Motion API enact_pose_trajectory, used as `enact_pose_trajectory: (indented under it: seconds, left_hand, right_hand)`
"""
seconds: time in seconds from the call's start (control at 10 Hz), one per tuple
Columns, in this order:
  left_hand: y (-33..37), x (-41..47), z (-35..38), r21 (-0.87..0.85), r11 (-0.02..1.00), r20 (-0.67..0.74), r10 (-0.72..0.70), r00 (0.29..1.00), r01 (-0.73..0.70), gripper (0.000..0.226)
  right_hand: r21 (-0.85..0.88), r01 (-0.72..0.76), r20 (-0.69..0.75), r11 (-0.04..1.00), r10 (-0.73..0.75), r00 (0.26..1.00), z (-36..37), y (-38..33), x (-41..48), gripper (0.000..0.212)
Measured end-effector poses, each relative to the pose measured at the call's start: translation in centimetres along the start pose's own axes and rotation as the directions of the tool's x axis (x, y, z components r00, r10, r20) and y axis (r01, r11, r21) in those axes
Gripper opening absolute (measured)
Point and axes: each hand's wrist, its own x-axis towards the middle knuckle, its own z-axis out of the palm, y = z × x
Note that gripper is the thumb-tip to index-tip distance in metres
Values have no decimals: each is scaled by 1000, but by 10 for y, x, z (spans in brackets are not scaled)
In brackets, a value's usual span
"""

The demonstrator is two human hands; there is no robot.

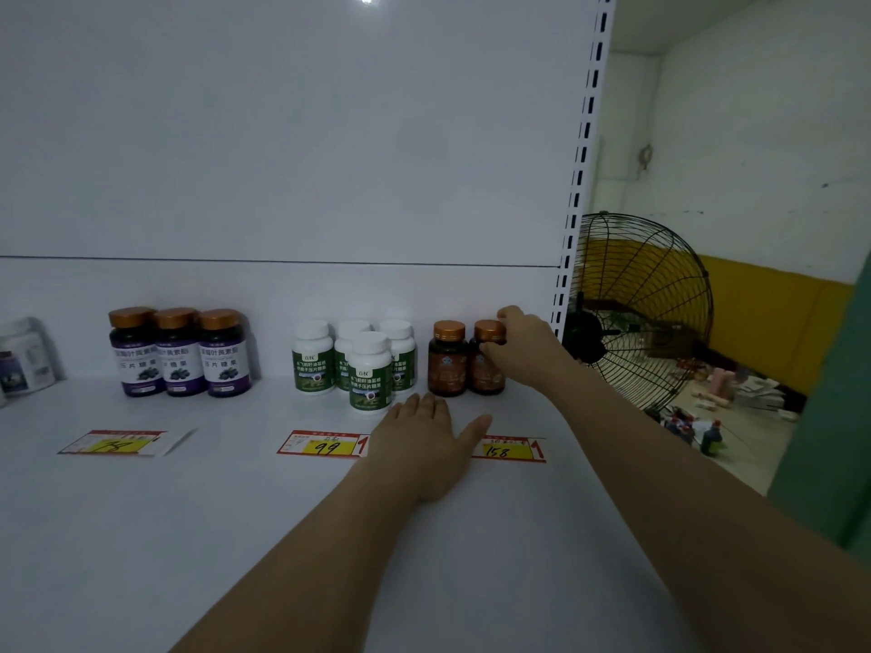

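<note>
I see the task's brown plastic bottle with a copper screw cap (pixel 488 369) standing upright at the back of the white metal shelf (pixel 188 534), near the shelf's right end and close to the back panel. The right hand (pixel 523 346) comes at it from 3 o'clock and holds it at the top, with the thumb on the front just under the cap and the other fingers curled over behind it.

Just beside it at 9 o'clock stands a second brown bottle (pixel 447 365) of the same kind. At 7 o'clock from the pair, the left hand (pixel 426 440) lies palm down on the shelf with its fingers straight and together, holding nothing. Its thumb is spread toward 2 o'clock and reaches the left edge of the red and yellow price tag marked 158 (pixel 511 449).

Farther toward 9 o'clock I see 4 white bottles with green labels (pixel 370 374), with a tag marked 99 (pixel 325 445) in front of them. Beyond those are 3 dark bottles with purple labels (pixel 179 355). At 3 o'clock, past the slotted white upright (pixel 584 157), stands a black wire-caged fan (pixel 645 313).
</note>
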Motion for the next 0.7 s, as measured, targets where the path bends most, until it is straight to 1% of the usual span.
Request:
enact_pose_trajectory:
  seconds: [0.1,0.2,0.4,0.5,0.6,0.7]
  left_hand:
    - [5,-5,-6,-48,998,-77,-39,996,36,80]
    - [9,-10,-11,-42,998,-132,-59,990,54,76]
    - [12,-19,-28,-124,987,-257,-131,957,102,48]
    - [9,-22,-39,-142,982,-272,-162,948,127,41]
    - [7,-24,-50,-199,973,-282,-172,944,118,36]
    - [2,-25,-70,-235,966,-304,-182,935,111,32]
  right_hand:
    - [-27,19,13,999,-19,1000,-5,-1,-4,50]
    - [-59,32,36,998,-30,999,-8,-2,-9,47]
    - [-142,40,111,989,-25,994,-17,-6,-22,48]
    - [-185,53,112,981,-32,993,-26,-9,-26,51]
    - [-239,75,110,968,-50,993,-33,-11,-27,56]
    - [-235,91,137,968,-60,989,-39,-17,-27,50]
